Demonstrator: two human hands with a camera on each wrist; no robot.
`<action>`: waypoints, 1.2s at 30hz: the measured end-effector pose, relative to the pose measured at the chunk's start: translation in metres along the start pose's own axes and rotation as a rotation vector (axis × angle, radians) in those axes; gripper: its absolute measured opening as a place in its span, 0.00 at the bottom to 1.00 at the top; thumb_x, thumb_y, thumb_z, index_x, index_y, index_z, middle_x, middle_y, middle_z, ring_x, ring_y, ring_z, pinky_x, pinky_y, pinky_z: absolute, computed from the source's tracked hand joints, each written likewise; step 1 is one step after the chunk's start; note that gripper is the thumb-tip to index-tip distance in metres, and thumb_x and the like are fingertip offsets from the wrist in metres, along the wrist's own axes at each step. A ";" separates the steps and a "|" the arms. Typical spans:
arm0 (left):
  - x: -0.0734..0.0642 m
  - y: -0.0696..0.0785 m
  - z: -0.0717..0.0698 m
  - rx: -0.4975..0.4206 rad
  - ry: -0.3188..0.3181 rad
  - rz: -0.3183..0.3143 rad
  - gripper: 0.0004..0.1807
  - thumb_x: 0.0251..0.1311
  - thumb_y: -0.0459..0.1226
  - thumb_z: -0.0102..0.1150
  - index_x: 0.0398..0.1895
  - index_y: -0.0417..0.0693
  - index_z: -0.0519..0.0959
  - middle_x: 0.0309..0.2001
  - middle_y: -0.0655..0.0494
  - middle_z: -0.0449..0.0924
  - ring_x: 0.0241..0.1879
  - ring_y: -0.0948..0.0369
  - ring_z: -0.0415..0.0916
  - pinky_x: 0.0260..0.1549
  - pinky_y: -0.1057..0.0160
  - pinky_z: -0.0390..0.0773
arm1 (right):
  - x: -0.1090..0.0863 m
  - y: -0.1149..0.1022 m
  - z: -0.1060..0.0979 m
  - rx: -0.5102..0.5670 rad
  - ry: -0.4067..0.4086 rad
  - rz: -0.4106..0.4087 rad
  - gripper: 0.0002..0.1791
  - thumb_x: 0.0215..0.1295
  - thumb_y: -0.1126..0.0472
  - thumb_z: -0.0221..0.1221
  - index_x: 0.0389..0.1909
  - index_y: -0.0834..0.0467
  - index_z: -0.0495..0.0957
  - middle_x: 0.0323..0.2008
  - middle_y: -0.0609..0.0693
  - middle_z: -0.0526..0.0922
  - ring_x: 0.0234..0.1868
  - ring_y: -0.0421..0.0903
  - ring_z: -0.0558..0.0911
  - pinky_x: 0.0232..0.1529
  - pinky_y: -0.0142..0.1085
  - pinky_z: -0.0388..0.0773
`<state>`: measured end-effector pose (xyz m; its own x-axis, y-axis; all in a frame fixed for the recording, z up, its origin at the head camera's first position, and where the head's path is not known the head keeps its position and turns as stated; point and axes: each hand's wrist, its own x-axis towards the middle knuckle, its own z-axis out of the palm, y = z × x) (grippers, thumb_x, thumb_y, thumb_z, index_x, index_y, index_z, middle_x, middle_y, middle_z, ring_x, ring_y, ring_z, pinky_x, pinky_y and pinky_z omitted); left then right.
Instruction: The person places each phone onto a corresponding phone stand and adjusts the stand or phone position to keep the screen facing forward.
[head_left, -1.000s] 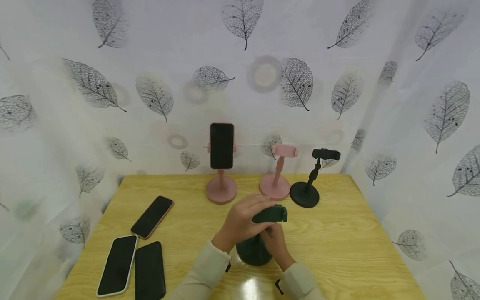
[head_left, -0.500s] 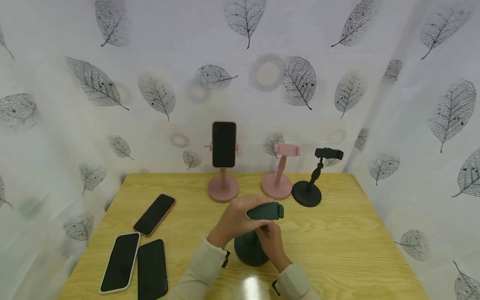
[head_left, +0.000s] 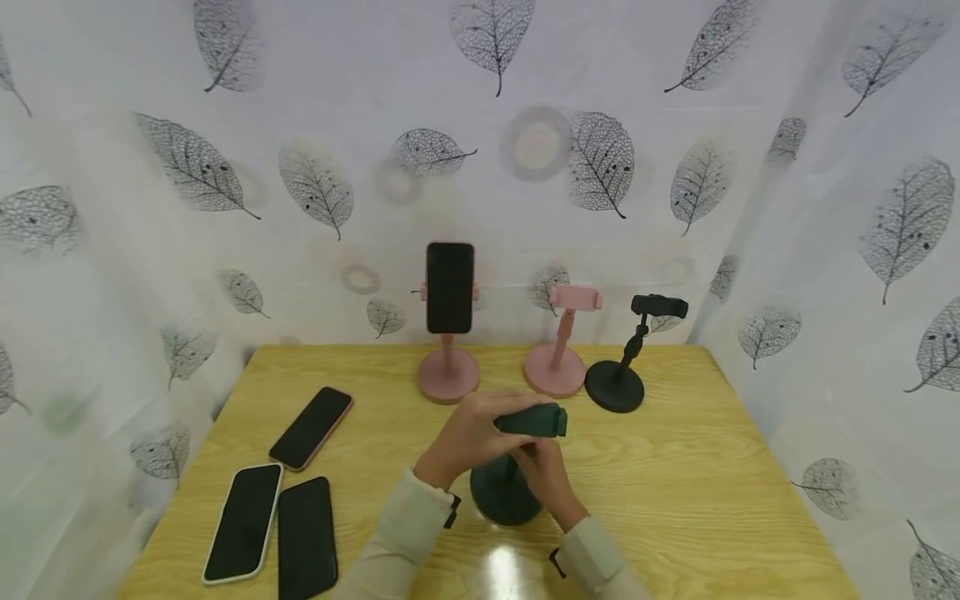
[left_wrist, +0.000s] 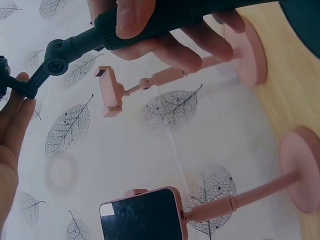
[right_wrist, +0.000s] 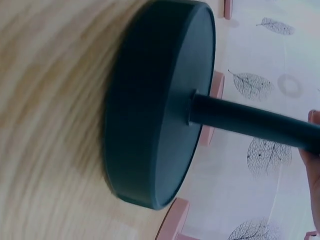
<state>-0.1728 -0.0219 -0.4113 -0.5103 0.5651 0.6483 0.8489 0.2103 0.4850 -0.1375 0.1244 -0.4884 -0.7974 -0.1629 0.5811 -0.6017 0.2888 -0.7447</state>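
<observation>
A dark green phone stand (head_left: 501, 498) stands near the front middle of the table, its round base (right_wrist: 182, 160) flat on the wood. In the head view my left hand (head_left: 467, 437) grips the stand's clamp head (head_left: 534, 421) from the left. The left wrist view shows left fingers (left_wrist: 17, 115) against the bent joint (left_wrist: 56, 65) below the clamp. My right hand (head_left: 547, 479) holds the stem, its fingers curled round the ribbed collar (left_wrist: 111, 30). Part of the stem is hidden behind the hands in the head view.
At the back are a pink stand (head_left: 448, 377) bearing a phone (head_left: 450, 287), a second pink stand (head_left: 555, 369) and a black stand (head_left: 615, 386). Three phones lie at left: pink-edged (head_left: 311, 427), white-edged (head_left: 243, 523) and black (head_left: 307, 537). A leaf-print curtain (head_left: 360, 108) hangs behind.
The clamp head has turned slightly and shifted a little left in my left hand. Both hands keep hold of the green stand. The head view has shifted slightly.
</observation>
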 end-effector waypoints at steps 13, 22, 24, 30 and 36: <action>0.006 0.002 0.000 0.114 0.015 -0.035 0.26 0.48 0.34 0.70 0.54 0.48 0.78 0.48 0.52 0.83 0.49 0.59 0.81 0.47 0.66 0.79 | 0.001 0.040 -0.007 0.181 -0.188 0.011 0.16 0.63 0.77 0.51 0.52 0.68 0.72 0.41 0.58 0.82 0.42 0.30 0.79 0.39 0.35 0.80; 0.004 -0.002 -0.001 0.055 0.024 -0.017 0.25 0.47 0.33 0.70 0.52 0.48 0.79 0.47 0.53 0.83 0.50 0.59 0.80 0.51 0.67 0.76 | 0.004 0.046 -0.011 0.238 -0.262 0.021 0.24 0.67 0.72 0.49 0.64 0.61 0.63 0.54 0.40 0.74 0.50 0.30 0.77 0.46 0.36 0.79; 0.005 -0.003 -0.001 0.065 0.023 -0.026 0.25 0.47 0.34 0.71 0.52 0.48 0.79 0.47 0.53 0.83 0.50 0.59 0.80 0.50 0.67 0.77 | 0.004 0.047 -0.013 0.236 -0.271 0.034 0.25 0.68 0.71 0.48 0.65 0.58 0.62 0.54 0.40 0.74 0.51 0.30 0.77 0.47 0.35 0.79; 0.003 -0.006 0.003 0.085 0.039 -0.013 0.31 0.42 0.36 0.74 0.55 0.46 0.77 0.49 0.52 0.82 0.50 0.59 0.80 0.49 0.66 0.77 | 0.001 0.046 -0.014 0.233 -0.281 0.092 0.23 0.69 0.70 0.48 0.64 0.60 0.63 0.55 0.42 0.75 0.52 0.29 0.76 0.50 0.36 0.78; -0.003 -0.010 0.004 0.059 0.085 0.001 0.42 0.42 0.36 0.74 0.64 0.43 0.67 0.59 0.48 0.75 0.57 0.57 0.74 0.56 0.64 0.73 | 0.001 0.046 -0.012 0.151 -0.263 0.060 0.15 0.67 0.68 0.52 0.53 0.66 0.75 0.45 0.65 0.81 0.47 0.32 0.80 0.47 0.36 0.79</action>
<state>-0.1793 -0.0224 -0.4209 -0.5169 0.4964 0.6974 0.8549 0.2577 0.4503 -0.1654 0.1490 -0.5183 -0.8047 -0.3939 0.4442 -0.5374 0.1652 -0.8270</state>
